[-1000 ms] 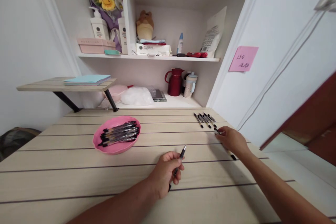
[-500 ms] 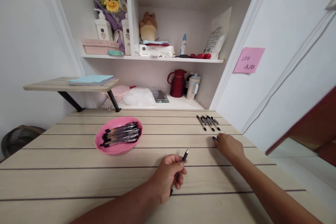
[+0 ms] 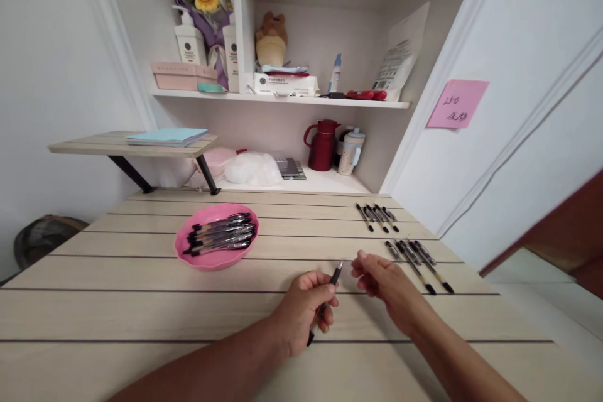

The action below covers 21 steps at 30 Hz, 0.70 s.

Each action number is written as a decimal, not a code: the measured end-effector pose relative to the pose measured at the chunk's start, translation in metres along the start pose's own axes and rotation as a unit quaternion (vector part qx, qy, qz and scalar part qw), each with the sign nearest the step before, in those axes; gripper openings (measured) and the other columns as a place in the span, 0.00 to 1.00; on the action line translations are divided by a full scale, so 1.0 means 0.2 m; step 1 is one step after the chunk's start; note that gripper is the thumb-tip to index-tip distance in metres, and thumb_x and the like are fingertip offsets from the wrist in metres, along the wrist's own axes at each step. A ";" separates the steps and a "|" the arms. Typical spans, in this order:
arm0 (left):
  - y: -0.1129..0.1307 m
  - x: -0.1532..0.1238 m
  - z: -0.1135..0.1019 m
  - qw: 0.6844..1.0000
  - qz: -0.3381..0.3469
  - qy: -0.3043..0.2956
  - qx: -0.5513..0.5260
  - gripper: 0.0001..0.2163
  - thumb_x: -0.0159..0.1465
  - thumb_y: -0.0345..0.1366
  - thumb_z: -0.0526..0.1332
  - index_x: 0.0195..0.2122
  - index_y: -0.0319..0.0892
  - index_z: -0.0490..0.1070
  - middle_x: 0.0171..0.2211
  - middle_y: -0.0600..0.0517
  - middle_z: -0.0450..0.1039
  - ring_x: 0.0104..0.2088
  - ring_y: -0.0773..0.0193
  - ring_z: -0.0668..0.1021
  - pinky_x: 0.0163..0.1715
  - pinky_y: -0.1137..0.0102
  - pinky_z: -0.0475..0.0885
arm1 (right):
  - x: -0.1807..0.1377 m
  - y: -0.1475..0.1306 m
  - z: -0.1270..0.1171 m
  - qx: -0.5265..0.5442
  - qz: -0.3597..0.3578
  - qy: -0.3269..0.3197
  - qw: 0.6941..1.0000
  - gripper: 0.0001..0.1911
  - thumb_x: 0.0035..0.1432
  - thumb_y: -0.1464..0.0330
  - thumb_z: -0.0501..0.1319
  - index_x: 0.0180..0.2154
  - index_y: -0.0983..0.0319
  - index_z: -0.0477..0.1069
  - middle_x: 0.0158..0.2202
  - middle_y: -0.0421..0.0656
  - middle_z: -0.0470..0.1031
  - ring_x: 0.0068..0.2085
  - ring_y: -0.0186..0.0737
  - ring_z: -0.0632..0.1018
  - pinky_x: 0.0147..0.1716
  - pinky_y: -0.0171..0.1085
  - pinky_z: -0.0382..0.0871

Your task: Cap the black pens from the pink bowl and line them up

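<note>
Pens (image 3: 221,235) lie bundled in a pink bowl (image 3: 214,264), whose rim presumably stops them rolling. The left hand (image 3: 304,308) wraps around one pen (image 3: 336,274), probably by the barrel to leave its tip free. The right hand (image 3: 382,281), half-curled, shows nothing held and stands between that pen and a near pen row (image 3: 418,268). Beyond are a riser (image 3: 94,143), red jug (image 3: 323,146), far pen row (image 3: 364,218) and pink note (image 3: 458,104).

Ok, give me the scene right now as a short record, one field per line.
left hand: grips a pen, its tip bare
right hand: close to that tip, no pen seen in it
bowl: pink, on the table, holding piled pens
back group: pens laid out on the table's right side
front group: more pens, nearer the person
lower shelf: red jug, among other things
</note>
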<state>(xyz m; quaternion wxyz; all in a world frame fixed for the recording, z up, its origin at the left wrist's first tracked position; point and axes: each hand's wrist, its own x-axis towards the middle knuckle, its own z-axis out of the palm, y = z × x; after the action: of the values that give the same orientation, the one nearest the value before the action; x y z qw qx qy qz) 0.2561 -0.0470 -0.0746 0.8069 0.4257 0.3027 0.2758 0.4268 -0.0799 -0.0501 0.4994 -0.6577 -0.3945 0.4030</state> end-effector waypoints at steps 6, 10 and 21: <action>0.00 -0.01 0.01 1.000 0.012 0.001 0.004 0.10 0.51 0.39 0.61 0.31 0.41 0.62 0.21 0.59 0.65 0.13 0.76 0.64 0.12 0.77 0.52 | -0.06 -0.01 0.21 0.087 -0.033 0.043 0.995 0.18 0.41 0.55 0.64 0.22 0.64 0.67 0.18 0.38 0.66 0.21 0.30 0.63 0.22 0.32 0.56; 0.00 -0.01 0.01 1.000 0.003 -0.001 -0.004 0.11 0.51 0.40 0.61 0.31 0.41 0.61 0.20 0.59 0.65 0.12 0.77 0.64 0.12 0.77 0.50 | -0.05 0.00 0.22 0.095 -0.035 0.052 0.994 0.17 0.41 0.55 0.64 0.23 0.64 0.69 0.18 0.38 0.68 0.21 0.30 0.64 0.24 0.32 0.57; 0.00 -0.01 0.00 1.000 0.013 -0.016 -0.009 0.11 0.52 0.41 0.60 0.30 0.41 0.61 0.19 0.59 0.65 0.11 0.77 0.63 0.10 0.78 0.49 | -0.08 0.00 0.24 0.188 -0.030 -0.022 0.981 0.16 0.42 0.57 0.64 0.25 0.64 0.69 0.23 0.40 0.70 0.23 0.32 0.68 0.28 0.35 0.63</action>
<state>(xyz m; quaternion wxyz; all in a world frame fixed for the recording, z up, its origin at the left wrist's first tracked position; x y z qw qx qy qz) 0.2556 -0.0485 -0.0736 0.8116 0.4269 0.2816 0.2823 0.3766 -0.0784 -0.0570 0.6175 -0.5309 -0.3418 0.4690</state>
